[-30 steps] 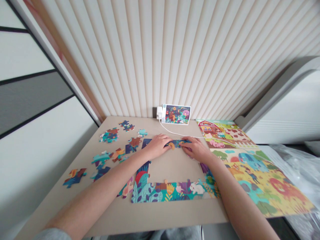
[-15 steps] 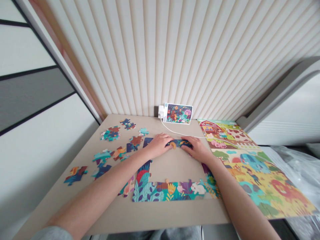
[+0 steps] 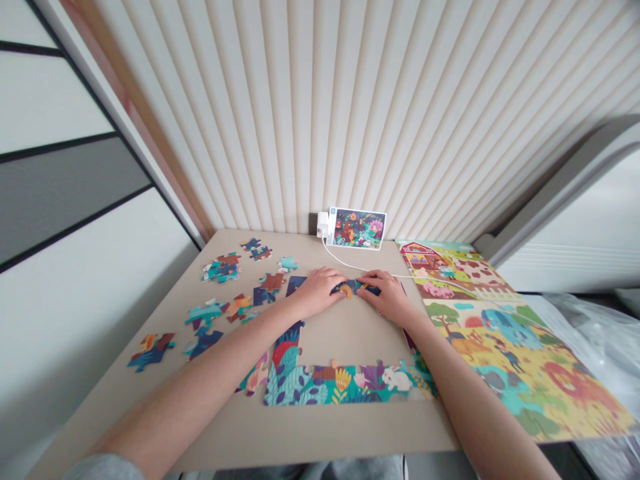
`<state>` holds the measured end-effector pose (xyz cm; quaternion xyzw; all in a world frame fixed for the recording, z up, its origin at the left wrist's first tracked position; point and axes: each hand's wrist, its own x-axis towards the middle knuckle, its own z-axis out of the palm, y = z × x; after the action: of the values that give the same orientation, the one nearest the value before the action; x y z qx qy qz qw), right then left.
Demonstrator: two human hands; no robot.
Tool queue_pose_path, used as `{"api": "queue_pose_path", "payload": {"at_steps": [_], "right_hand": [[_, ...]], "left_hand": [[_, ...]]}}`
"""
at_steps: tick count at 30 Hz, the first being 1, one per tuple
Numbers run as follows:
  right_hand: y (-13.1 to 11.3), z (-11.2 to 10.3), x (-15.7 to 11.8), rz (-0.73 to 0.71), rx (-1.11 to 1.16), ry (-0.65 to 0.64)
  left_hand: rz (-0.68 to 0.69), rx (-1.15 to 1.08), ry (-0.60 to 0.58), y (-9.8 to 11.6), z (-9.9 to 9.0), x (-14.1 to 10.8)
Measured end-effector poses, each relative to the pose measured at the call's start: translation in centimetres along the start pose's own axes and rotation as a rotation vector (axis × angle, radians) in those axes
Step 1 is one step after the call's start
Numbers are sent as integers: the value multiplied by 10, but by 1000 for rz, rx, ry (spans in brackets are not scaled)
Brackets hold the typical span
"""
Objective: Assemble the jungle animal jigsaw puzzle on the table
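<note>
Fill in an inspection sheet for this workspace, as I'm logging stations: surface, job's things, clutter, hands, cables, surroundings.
Surface: beige table; no spill seen.
Job's things: puzzle border, laid as a rectangular frame, sides partly hidden; loose pieces to its left, some bunched together.
Clutter: farm picture and animal picture at right.
Hands: left hand and right hand both have fingers on the border's far strip.
Cables: white cable runs from white charger across the farm picture.
Surroundings: ribbed panel behind; picture card upright before it; see-through plastic at right.

Colourful puzzle border (image 3: pixel 350 384), flat; seemingly rectangular
</note>
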<state>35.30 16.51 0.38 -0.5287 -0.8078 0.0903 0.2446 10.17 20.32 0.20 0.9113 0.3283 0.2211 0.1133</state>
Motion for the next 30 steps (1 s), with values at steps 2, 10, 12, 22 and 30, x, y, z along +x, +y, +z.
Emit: {"api": "queue_pose_path", "payload": {"at_steps": [2,10,12,22,30], "right_hand": [[1,1,1,15,17,-1],[2,4,4,62,10,16],[3,5,6,79,13,26],[7,9,8,89,25,47],[5,7,6,68,25,35]], "left_hand": [[1,-5,1,0,-1,0],[-1,-26,4,-3,3,2],[-8,-34,5,-3,4,2],[-21,-46,15,-4,8,2],[-27,-80,-95,-13,-25,0]]}}
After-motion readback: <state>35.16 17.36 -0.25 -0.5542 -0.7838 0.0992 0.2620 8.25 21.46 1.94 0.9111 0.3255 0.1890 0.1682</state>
